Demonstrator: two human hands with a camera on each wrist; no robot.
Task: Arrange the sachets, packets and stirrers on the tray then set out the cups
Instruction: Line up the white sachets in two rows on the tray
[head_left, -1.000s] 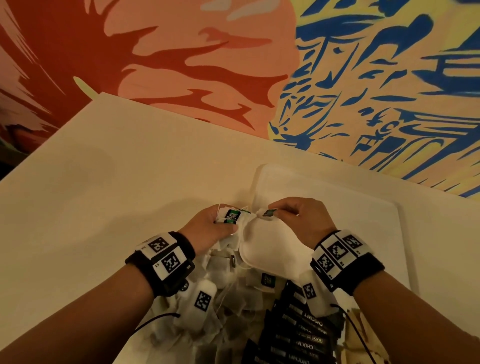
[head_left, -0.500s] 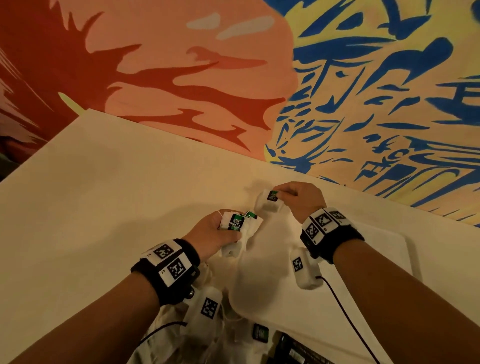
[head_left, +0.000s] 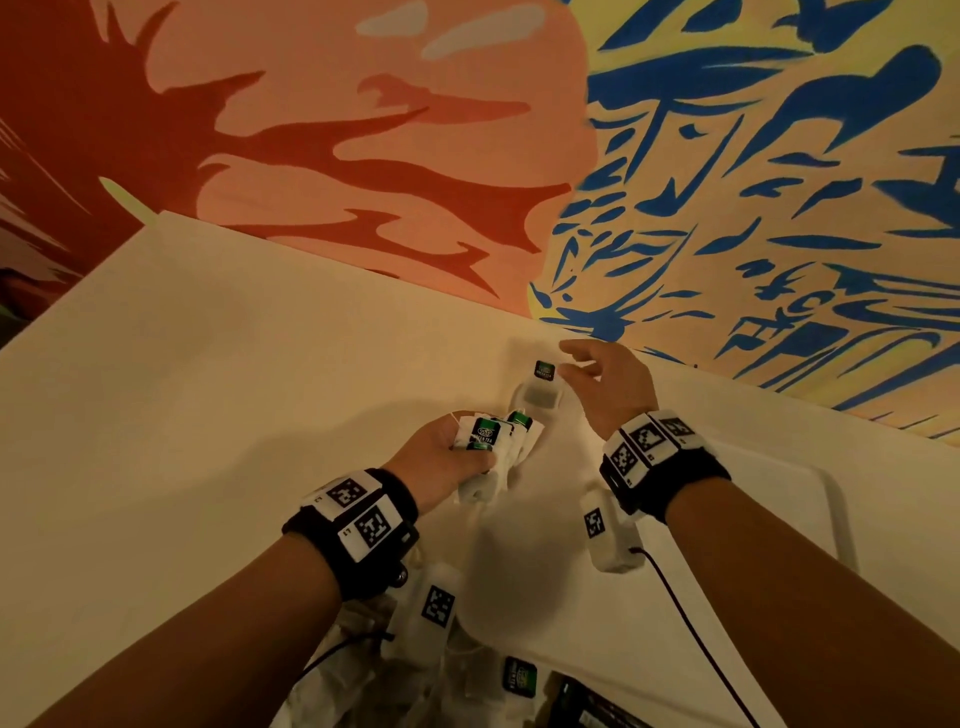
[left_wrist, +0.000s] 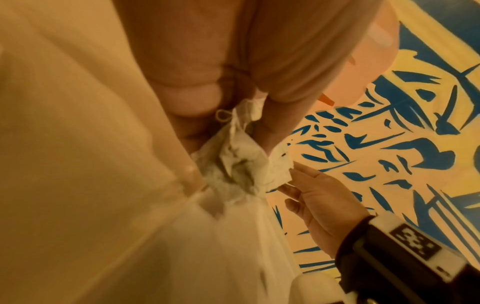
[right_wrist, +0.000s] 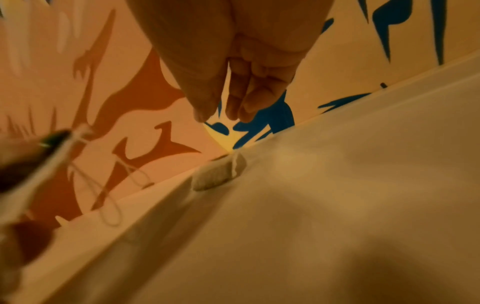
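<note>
A white tray (head_left: 701, 519) lies on the cream table (head_left: 208, 415). One tea bag (head_left: 541, 391) with a green tag lies flat in the tray's far left corner, also seen as the tea bag (right_wrist: 218, 174) in the right wrist view. My right hand (head_left: 584, 364) hovers just above and right of it, fingers (right_wrist: 233, 102) relaxed and holding nothing. My left hand (head_left: 457, 452) grips a bunch of tea bags (head_left: 488, 436) at the tray's left edge; the crumpled bags (left_wrist: 241, 164) hang below its fingers, their strings dangling.
A heap of loose tea bags (head_left: 363, 649) and dark packets (head_left: 587, 712) lies at the near edge by my forearms. A painted wall (head_left: 727, 208) rises right behind the table's far edge, close to the tray corner.
My right hand carried one tea bag away from the left hand's bunch to the tray's far left corner and let it go. The left hand kept its bunch.
</note>
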